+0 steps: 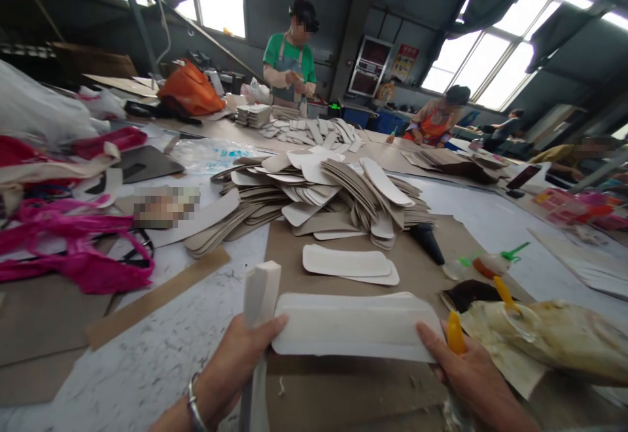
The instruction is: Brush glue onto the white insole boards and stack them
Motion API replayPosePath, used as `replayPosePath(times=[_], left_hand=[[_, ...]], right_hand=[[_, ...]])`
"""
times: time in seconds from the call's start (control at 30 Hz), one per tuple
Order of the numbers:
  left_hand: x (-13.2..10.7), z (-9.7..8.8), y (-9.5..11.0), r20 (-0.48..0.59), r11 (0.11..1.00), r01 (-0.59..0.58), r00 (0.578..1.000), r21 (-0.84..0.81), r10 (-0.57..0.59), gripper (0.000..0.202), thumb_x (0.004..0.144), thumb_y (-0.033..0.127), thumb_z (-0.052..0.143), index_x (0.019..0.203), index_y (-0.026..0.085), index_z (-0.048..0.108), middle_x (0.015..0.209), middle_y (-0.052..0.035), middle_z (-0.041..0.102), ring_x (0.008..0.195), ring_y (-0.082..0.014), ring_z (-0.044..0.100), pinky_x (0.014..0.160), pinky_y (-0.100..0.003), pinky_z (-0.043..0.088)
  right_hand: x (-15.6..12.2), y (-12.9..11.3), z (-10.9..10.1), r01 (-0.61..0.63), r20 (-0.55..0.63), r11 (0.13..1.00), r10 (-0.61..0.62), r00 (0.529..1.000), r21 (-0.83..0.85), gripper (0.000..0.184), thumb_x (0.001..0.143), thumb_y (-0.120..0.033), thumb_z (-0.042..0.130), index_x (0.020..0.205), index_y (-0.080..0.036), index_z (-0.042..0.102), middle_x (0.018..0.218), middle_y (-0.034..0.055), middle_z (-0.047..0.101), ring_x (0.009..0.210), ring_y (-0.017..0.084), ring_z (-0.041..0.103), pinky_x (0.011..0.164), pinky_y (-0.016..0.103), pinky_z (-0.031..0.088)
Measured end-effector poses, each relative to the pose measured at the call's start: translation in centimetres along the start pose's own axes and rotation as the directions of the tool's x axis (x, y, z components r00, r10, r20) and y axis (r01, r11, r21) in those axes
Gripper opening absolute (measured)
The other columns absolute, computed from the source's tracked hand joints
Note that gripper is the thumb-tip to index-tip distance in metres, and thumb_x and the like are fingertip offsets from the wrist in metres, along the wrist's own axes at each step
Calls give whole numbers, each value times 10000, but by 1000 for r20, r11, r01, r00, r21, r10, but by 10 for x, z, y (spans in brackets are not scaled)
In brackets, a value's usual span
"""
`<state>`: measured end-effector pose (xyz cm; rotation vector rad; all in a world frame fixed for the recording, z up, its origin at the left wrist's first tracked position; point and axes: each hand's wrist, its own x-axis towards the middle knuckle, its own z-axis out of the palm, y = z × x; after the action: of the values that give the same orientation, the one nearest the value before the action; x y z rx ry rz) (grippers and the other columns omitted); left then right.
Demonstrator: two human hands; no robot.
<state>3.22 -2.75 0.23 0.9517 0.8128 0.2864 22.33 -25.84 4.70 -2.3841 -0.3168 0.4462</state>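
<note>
A long white panel with rounded corners is stretched level between my two hands, above a brown sheet. My left hand, a silver bangle at its wrist, pinches the panel's left end with the thumb on top. Beside that thumb stands an upright bundle of narrow white strips; whether my fingers also grip it I cannot tell. My right hand is closed on the panel's right end. A yellow nozzle sticks up at this hand, its lower part hidden. Just beyond lie two similar white panels.
A large heap of grey-and-white panels rises ahead. On the right are small squeeze bottles, a black cone and a stained plastic container. Pink bags lie left. A co-worker in green stands across the table.
</note>
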Motion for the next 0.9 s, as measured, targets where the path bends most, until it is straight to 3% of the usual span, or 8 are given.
replayPosePath(times=[0.27, 0.53, 0.7, 0.9], left_hand=[[-4, 2, 7, 40, 999, 4, 999, -32, -2, 550, 652, 455, 758, 1025, 77, 619, 908, -120, 707, 861, -276, 650, 813, -358, 522], [0, 0, 6, -50, 998, -17, 999, -53, 14, 562, 633, 472, 772, 1007, 80, 626, 854, -102, 709, 816, -261, 659, 752, -315, 539], [3, -1, 5, -53, 999, 5, 999, -46, -7, 624, 637, 480, 773, 1078, 77, 592, 878, -99, 708, 839, -260, 654, 743, -307, 540], [2, 0, 3, -125, 999, 26, 992, -43, -31, 685, 581, 477, 807, 1097, 85, 583, 891, -93, 711, 846, -266, 655, 724, -306, 555]], right_hand=[[-16, -7, 11, -5, -85, 995, 14, 996, 101, 452, 725, -662, 517, 578, -235, 482, 456, -19, 426, 462, 163, 426, 496, 301, 322], [-37, -15, 23, -42, -124, 969, 74, 989, 245, 496, 665, -690, 568, 696, -195, 553, 421, -67, 368, 424, 118, 374, 459, 255, 304], [-38, -4, 28, -86, -132, 954, 129, 983, 288, 543, 664, -678, 587, 846, -167, 605, 418, -66, 369, 427, 122, 379, 447, 245, 319], [-33, 9, 40, -71, -94, 925, 114, 989, 374, 500, 682, -639, 608, 865, -174, 587, 434, -61, 409, 427, 109, 387, 425, 212, 309]])
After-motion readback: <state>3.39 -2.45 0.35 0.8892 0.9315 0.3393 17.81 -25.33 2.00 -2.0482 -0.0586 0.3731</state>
